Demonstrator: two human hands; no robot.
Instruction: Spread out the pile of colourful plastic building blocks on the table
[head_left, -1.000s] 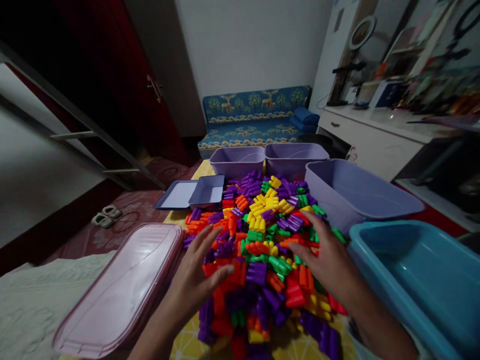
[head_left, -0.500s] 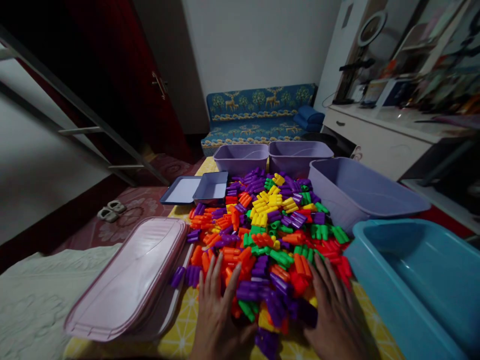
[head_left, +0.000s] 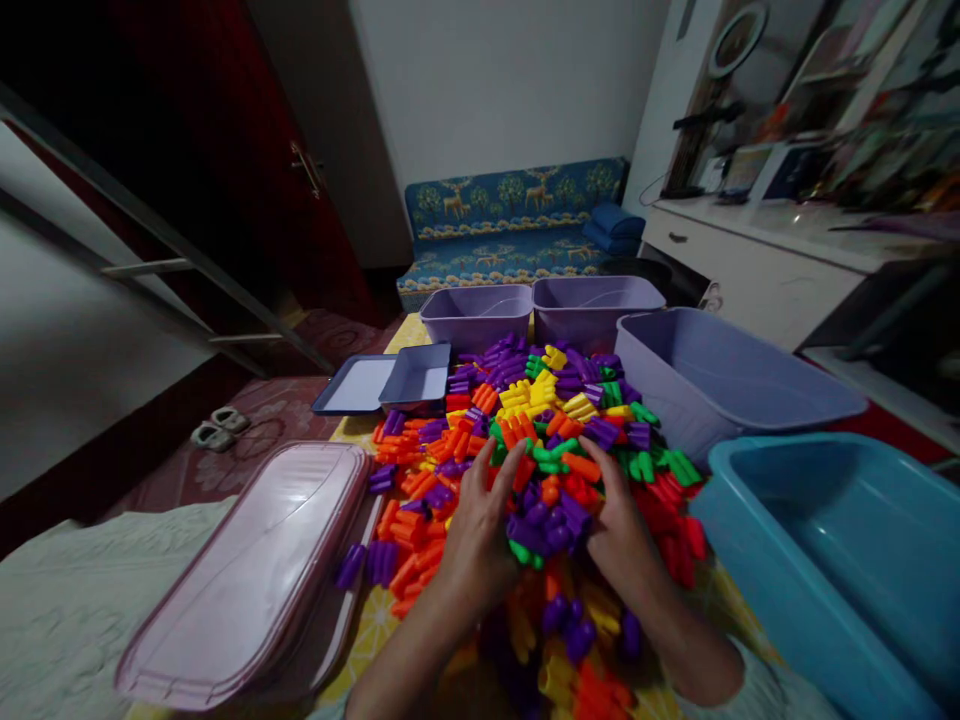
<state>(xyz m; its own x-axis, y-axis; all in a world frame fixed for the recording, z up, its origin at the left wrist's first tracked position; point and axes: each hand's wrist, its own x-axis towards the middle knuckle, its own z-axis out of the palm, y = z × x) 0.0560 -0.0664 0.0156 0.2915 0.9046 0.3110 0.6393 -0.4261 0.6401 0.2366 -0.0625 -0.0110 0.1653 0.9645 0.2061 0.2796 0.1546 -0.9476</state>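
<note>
ok so there's a big heap of plastic blocks (head_left: 532, 398) running up the middle of the desk (head_left: 369, 632) from near edge towards the far one, and the left hand (head_left: 480, 535) and right hand (head_left: 628, 545) are cupped around a mostly purple clump (head_left: 551, 522) in it, fingers apart and curved on both. Two purple tubs (head_left: 476, 322) sit at the far edge, pink lid (head_left: 255, 570) by the left edge, blue tub (head_left: 862, 530) by the right

Someone's home, prob. a bedrm. or living rm.: 1 sofa (head_left: 517, 225) in blue deer print by the back wall (head_left: 510, 90), 1 pr. of shoes (head_left: 220, 428) on patterned floor (head_left: 270, 418), a ladder (head_left: 165, 233) nr. the red door (head_left: 270, 130), white drawer unit (head_left: 750, 260) opp.
</note>
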